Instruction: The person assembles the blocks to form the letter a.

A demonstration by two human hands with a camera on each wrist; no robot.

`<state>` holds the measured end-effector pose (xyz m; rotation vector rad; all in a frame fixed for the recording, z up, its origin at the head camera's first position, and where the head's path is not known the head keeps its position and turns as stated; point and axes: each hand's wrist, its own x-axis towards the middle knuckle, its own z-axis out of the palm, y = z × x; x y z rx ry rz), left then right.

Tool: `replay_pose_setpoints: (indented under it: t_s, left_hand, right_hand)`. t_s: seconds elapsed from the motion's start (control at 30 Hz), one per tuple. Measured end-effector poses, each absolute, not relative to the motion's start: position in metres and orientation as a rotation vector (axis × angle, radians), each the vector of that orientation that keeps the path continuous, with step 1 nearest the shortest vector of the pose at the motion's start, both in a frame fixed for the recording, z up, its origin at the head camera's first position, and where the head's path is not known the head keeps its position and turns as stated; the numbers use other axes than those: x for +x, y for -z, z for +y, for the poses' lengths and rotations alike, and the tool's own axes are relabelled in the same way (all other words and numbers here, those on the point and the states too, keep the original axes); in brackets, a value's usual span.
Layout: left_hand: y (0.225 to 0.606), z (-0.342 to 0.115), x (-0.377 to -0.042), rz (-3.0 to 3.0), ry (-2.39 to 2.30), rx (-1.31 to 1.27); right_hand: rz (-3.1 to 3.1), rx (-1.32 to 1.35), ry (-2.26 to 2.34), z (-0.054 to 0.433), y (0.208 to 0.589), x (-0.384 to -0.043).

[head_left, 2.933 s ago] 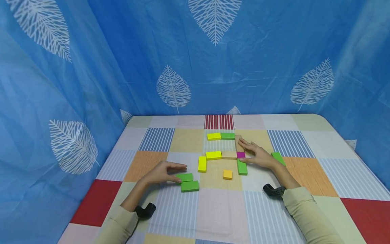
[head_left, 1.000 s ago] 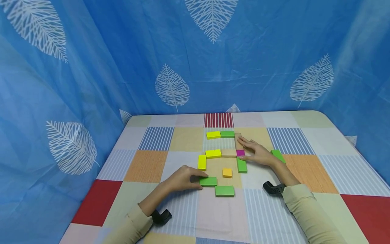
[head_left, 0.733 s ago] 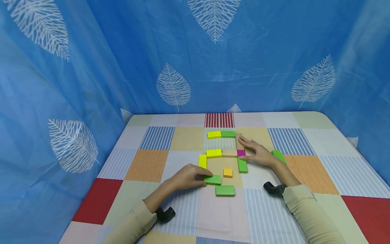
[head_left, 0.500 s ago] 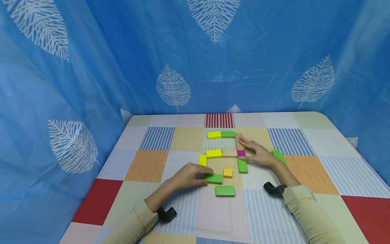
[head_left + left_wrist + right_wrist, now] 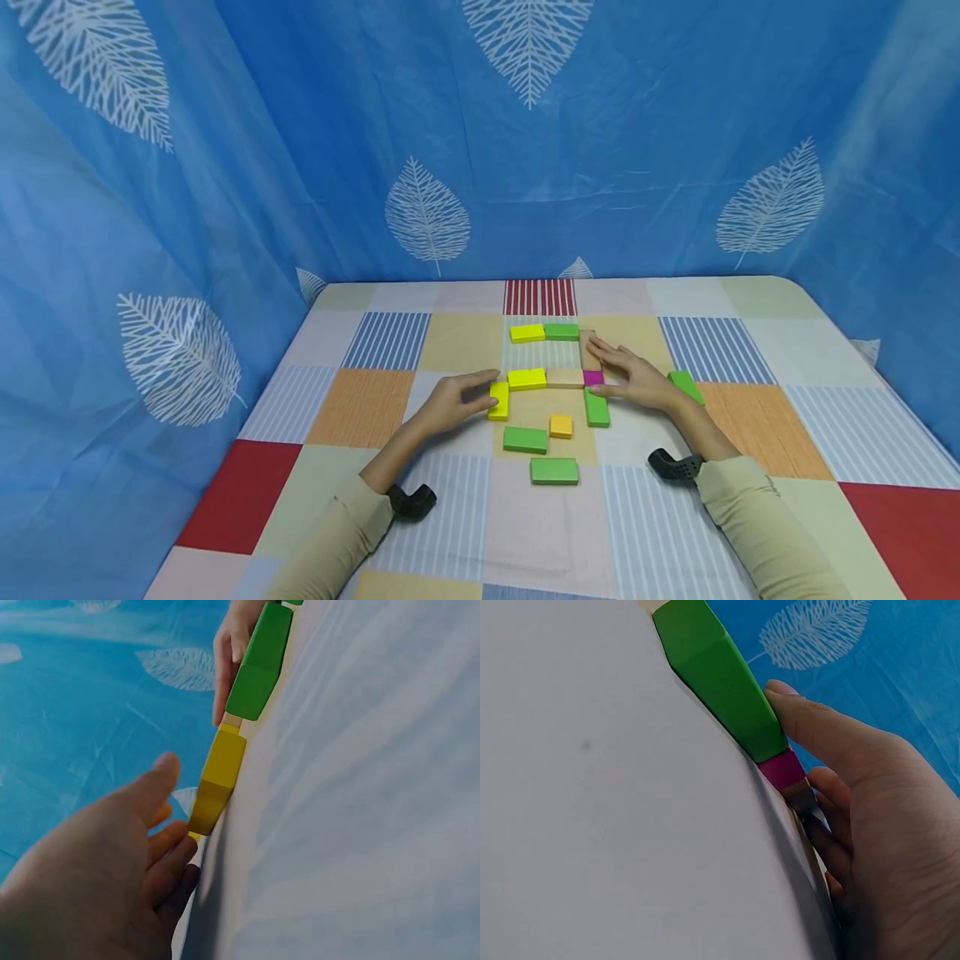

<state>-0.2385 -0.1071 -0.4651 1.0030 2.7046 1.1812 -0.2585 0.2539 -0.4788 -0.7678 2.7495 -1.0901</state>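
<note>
My left hand (image 5: 450,400) is at the left side of a yellow block (image 5: 498,401), thumb and fingers apart, fingertips right at its edge. In the left wrist view the same yellow block (image 5: 219,776) lies just past the fingertips. My right hand (image 5: 637,382) rests extended fingers on a plain wood block (image 5: 587,346); its thumb touches a green block (image 5: 597,408) by a small magenta block (image 5: 593,377). Another yellow block (image 5: 527,379) and a plain wood block (image 5: 564,378) form a row leading to the magenta one. Below lies a small orange block (image 5: 561,427).
Two green blocks lie nearest me, one (image 5: 525,440) left of the orange block, the other (image 5: 554,471) closer. A yellow block (image 5: 527,333) and a green block (image 5: 562,332) join end to end farther back. Another green block (image 5: 684,387) lies beyond my right wrist.
My left hand slid two green blocks rightward, shifted the farther one slightly more, then let go and moved up to the yellow block. My right hand has stayed in place.
</note>
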Motion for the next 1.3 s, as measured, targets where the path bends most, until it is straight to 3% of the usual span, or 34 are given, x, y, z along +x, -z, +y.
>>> replay_pose_setpoints:
  t_s: [0.5,0.8,0.97,1.3]
  left_hand:
    - [0.477,-0.109,-0.242,2.647,-1.131,0.976]
    - [0.479,-0.110,-0.242,2.662,-1.144,1.001]
    - [0.478,-0.111,-0.243,2.661,-1.138,0.979]
    - [0.478,-0.111,-0.240,2.657,-1.156,0.987]
  right_hand:
    - [2.774,-0.734,1.142,0.254,0.476,-0.255]
    - [2.712,-0.877,1.389,0.224,0.422,-0.212]
    - [2.669,-1.085,1.324,0.212,0.439,-0.195]
    - [2.693,-1.313,1.062,0.199,0.467,-0.193]
